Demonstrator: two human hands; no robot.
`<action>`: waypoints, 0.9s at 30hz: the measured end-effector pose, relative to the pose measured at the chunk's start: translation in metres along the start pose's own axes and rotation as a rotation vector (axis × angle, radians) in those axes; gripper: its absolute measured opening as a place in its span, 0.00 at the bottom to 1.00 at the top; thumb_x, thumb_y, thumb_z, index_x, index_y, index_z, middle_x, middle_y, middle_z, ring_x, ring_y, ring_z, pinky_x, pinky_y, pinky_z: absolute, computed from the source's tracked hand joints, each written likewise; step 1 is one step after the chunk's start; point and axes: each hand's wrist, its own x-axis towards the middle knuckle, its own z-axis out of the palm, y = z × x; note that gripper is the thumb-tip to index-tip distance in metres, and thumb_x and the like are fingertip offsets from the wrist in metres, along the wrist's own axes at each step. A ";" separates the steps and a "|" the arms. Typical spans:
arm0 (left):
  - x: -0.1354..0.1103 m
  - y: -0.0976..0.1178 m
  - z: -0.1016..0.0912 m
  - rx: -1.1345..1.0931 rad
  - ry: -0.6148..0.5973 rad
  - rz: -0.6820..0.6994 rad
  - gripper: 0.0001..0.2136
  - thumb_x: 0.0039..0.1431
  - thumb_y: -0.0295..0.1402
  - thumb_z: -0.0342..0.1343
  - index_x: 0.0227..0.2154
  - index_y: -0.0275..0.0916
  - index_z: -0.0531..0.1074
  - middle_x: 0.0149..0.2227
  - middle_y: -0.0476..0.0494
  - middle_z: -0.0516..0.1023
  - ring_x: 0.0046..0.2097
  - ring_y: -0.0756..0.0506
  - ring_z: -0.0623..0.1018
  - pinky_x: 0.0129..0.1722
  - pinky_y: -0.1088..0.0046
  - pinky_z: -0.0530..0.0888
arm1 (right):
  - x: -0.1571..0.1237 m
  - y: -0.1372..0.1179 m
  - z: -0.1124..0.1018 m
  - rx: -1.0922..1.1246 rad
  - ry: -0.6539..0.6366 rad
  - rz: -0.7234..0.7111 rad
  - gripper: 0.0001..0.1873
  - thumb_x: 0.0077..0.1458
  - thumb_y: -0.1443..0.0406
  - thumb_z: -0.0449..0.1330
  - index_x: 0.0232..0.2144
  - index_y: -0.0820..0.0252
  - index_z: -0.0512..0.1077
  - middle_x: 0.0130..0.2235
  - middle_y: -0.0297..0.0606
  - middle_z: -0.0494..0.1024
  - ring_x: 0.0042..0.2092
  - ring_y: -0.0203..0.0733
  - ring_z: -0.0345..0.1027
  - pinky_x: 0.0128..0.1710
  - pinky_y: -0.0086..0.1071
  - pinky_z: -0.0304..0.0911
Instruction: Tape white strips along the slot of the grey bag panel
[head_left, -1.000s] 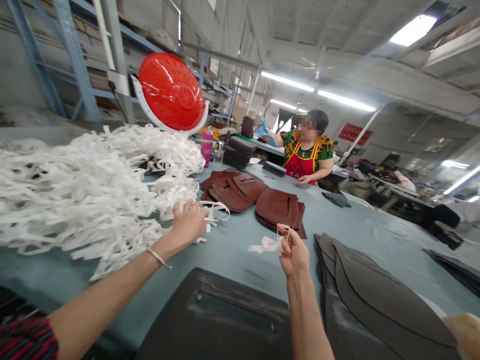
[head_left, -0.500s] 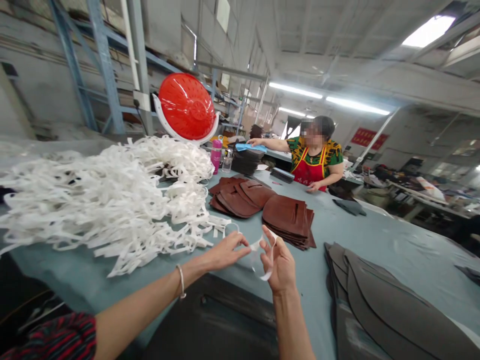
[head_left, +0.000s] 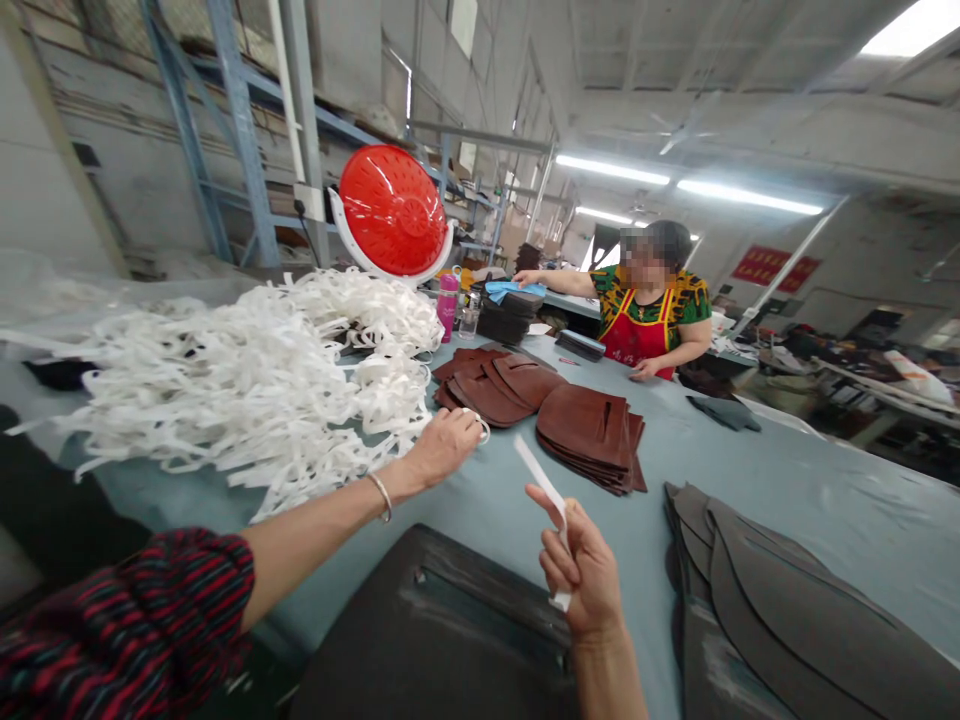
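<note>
My right hand is raised over the near table edge, fingers pinched on a white strip that sticks up and to the left. My left hand reaches forward beside the big heap of white strips, fingers curled on a small looped strip at the heap's right edge. A dark leather panel lies flat just below both hands.
Two stacks of brown leather pieces lie past my hands on the grey-blue table. Dark grey curved pieces are fanned out at the right. A red basket leans behind the heap. A person in a red apron works at the far side.
My hands were together on the strip and have parted. The left went forward to the heap's edge. The right drew back toward me, the strip now standing straight.
</note>
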 end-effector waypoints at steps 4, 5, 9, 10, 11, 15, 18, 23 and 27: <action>0.019 -0.045 -0.048 0.052 0.047 -0.088 0.13 0.64 0.28 0.43 0.32 0.28 0.71 0.38 0.39 0.72 0.46 0.44 0.72 0.51 0.65 0.62 | -0.017 -0.018 -0.024 -0.041 0.069 -0.047 0.11 0.56 0.59 0.58 0.25 0.57 0.62 0.46 0.40 0.76 0.17 0.22 0.32 0.12 0.24 0.30; 0.025 -0.053 -0.059 0.051 0.054 -0.111 0.11 0.63 0.28 0.45 0.32 0.27 0.71 0.38 0.38 0.73 0.46 0.44 0.72 0.52 0.64 0.62 | -0.020 -0.019 -0.028 -0.075 0.070 -0.037 0.11 0.55 0.59 0.58 0.26 0.57 0.63 0.41 0.38 0.77 0.16 0.22 0.32 0.12 0.24 0.30; 0.038 -0.046 -0.088 0.011 0.080 -0.137 0.12 0.58 0.24 0.48 0.42 0.29 0.72 0.50 0.34 0.70 0.55 0.37 0.66 0.56 0.51 0.56 | -0.022 -0.008 -0.021 -0.194 0.070 0.056 0.14 0.52 0.56 0.62 0.26 0.56 0.63 0.16 0.22 0.62 0.15 0.24 0.32 0.12 0.22 0.31; 0.036 -0.033 -0.089 -0.007 0.084 -0.119 0.14 0.59 0.22 0.46 0.45 0.31 0.71 0.54 0.35 0.67 0.57 0.36 0.63 0.57 0.50 0.54 | -0.021 -0.002 -0.014 -0.220 0.060 0.087 0.15 0.51 0.55 0.63 0.26 0.56 0.63 0.13 0.19 0.56 0.15 0.24 0.33 0.12 0.21 0.32; 0.032 -0.016 -0.087 -0.033 0.073 -0.081 0.16 0.60 0.22 0.44 0.48 0.33 0.70 0.58 0.37 0.64 0.59 0.37 0.60 0.58 0.53 0.53 | -0.019 0.004 -0.006 -0.256 0.039 0.118 0.15 0.51 0.54 0.63 0.27 0.56 0.63 0.12 0.18 0.53 0.14 0.25 0.34 0.12 0.21 0.33; -0.019 0.055 -0.063 -0.322 -0.309 0.218 0.13 0.64 0.37 0.47 0.49 0.43 0.70 0.47 0.46 0.75 0.48 0.46 0.72 0.49 0.69 0.66 | -0.016 0.022 0.021 -0.455 -0.050 0.180 0.16 0.51 0.52 0.62 0.31 0.57 0.67 0.11 0.18 0.53 0.13 0.26 0.39 0.13 0.22 0.37; -0.069 0.070 -0.049 -0.519 -0.667 0.166 0.14 0.63 0.43 0.46 0.34 0.40 0.73 0.30 0.49 0.74 0.33 0.48 0.71 0.35 0.73 0.66 | -0.027 0.024 0.008 -0.696 0.045 0.184 0.18 0.48 0.50 0.62 0.26 0.58 0.67 0.13 0.20 0.54 0.15 0.26 0.41 0.15 0.23 0.37; -0.125 0.025 -0.053 -0.737 -0.827 -0.192 0.16 0.63 0.44 0.45 0.29 0.38 0.69 0.27 0.51 0.67 0.28 0.51 0.65 0.27 0.76 0.60 | -0.082 0.018 -0.053 -1.084 0.183 0.234 0.20 0.49 0.49 0.60 0.22 0.57 0.66 0.16 0.26 0.60 0.19 0.30 0.49 0.18 0.26 0.44; -0.145 0.014 -0.061 -0.868 -0.814 -0.350 0.17 0.65 0.45 0.40 0.34 0.39 0.68 0.26 0.52 0.64 0.27 0.51 0.64 0.26 0.77 0.62 | -0.121 0.023 -0.064 -1.124 0.132 0.252 0.17 0.56 0.50 0.55 0.28 0.56 0.70 0.21 0.30 0.65 0.24 0.34 0.57 0.24 0.28 0.52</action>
